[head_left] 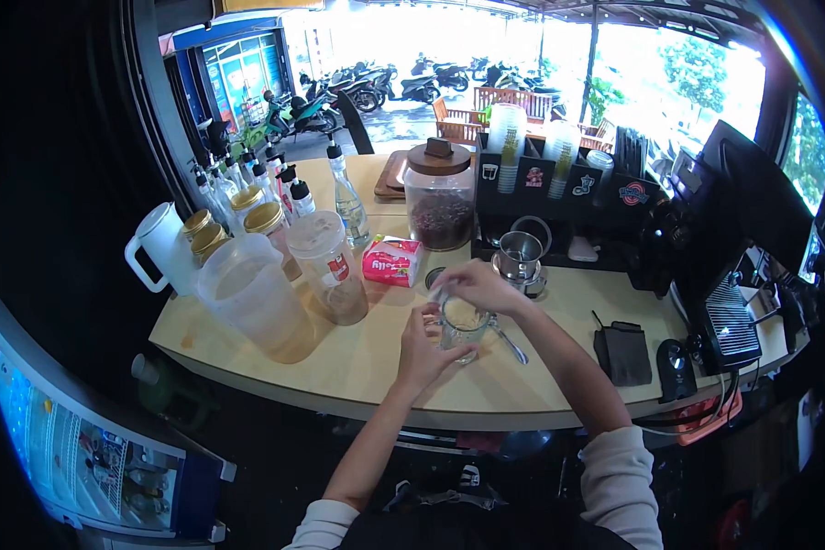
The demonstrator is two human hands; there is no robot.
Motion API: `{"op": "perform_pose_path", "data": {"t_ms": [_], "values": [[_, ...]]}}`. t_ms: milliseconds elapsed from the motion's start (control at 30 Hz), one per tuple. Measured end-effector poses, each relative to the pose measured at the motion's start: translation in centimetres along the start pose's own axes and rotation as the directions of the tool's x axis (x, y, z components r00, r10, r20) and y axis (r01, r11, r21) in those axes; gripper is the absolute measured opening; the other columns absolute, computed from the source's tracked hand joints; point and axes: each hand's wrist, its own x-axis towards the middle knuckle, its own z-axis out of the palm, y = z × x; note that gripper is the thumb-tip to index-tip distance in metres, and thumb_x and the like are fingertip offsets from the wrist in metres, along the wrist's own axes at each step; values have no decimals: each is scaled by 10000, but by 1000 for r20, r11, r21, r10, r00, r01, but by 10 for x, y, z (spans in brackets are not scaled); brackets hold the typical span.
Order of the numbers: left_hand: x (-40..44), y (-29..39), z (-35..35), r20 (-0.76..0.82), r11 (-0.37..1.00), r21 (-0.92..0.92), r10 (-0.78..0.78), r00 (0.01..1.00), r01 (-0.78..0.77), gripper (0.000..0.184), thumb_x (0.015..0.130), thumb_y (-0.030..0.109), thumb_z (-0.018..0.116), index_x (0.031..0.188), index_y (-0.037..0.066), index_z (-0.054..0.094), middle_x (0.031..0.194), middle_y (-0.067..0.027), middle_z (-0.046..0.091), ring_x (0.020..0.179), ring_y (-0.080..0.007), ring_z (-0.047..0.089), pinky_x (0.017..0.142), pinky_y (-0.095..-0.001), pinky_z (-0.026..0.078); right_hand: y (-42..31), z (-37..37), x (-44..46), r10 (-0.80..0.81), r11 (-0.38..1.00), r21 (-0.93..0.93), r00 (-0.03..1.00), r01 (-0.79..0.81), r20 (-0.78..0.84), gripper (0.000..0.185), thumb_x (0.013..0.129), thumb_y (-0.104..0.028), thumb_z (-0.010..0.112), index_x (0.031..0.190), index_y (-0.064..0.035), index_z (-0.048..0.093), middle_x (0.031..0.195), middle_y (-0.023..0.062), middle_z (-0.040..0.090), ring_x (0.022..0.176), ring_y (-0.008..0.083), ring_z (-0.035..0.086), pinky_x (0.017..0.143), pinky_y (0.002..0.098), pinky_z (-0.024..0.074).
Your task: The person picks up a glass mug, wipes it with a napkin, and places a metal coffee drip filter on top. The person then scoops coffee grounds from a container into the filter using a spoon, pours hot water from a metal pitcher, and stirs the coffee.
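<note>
The glass mug (465, 323) stands on the surface (247, 356) between the two hands, near the middle of the scene — just right of the left hand (422, 350) and just below and to the near side of the right hand (482, 288). A metal spoon (514, 347) lies just right of the mug, its bowl toward the near right.

The surface's near edge curves past on the near side of the mug, with a strip of pale top between them. To the left, a stretch of the same top runs from the left hand to the clear lidded container (325, 266) and the big plastic pitcher (245, 291). On the far side, the pink packet (392, 260) and the metal coffee filter (520, 258) stand near the hands and bound the room there. To the right, past the right forearm, lies a dark cloth (625, 354).

The left hand is partly open, curved around the mug's left side, its thumb along the near side. The right hand is bent over the rim with its fingers drawn together and pointing left — whether they pinch something small cannot be told.
</note>
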Motion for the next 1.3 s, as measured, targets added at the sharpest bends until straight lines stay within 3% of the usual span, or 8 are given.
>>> {"op": "perform_pose_path", "data": {"t_ms": [133,400,533,600,733,1067,1133,1300], "values": [[0,-13,-1,13,998,43,-55,998,55,687,551,362,904,878,62,379,678,-13,441,576,-96,424,497,-260,384,34,-9,10,-15,806,570,957,-159,289,200,905,-49,518,1043,15,648,1022,72,649,958,115,609,853,258,487],[5,-16,-5,32,999,-36,-31,999,32,685,550,340,910,828,82,340,604,37,312,545,-60,290,460,-231,280,57,-2,-47,111,633,774,986,24,-122,221,910,-49,526,1099,42,598,1073,127,632,1022,192,609,911,318,491],[4,-16,-4,48,998,-51,-33,998,35,669,553,300,913,809,82,335,604,41,301,545,-58,275,459,-231,266,31,-15,-58,77,825,549,934,136,-348,203,921,-40,511,1079,37,613,1021,122,661,921,192,654,819,301,530],[4,-12,-4,50,996,-68,-52,997,56,657,555,291,913,794,81,337,599,42,309,543,-55,280,460,-230,270,1,-3,-49,-117,989,8,829,145,-546,196,899,-35,526,1058,5,635,929,115,687,850,175,670,749,302,537],[6,-10,-4,64,991,-64,-115,991,119,627,560,276,910,756,80,347,580,43,334,536,-46,297,460,-222,283,-8,44,-32,-176,829,-556,917,-58,-358,249,824,21,551,1056,-12,637,888,176,676,776,286,678,665,361,529],[6,-14,-2,35,995,-92,-36,999,39,590,567,264,899,743,74,369,555,35,354,522,-46,315,446,-230,300,-35,20,-63,-163,957,-263,976,122,-143,212,845,-10,564,1043,-34,638,927,144,683,804,322,667,710,389,526],[6,-17,0,45,994,-98,-51,998,55,578,566,251,896,742,74,374,556,37,359,521,-45,320,444,-231,301,-35,28,-55,-269,891,-428,935,150,-232,284,818,-5,574,1097,-33,621,1013,137,670,880,314,658,785,395,515],[5,-25,-1,55,979,-199,-42,998,53,585,551,243,904,725,81,370,551,46,356,522,-35,311,441,-228,286,-18,24,-67,-613,251,-783,720,569,327,377,803,-114,543,1151,28,570,1139,151,603,1145,261,564,1063,490,364]]}}
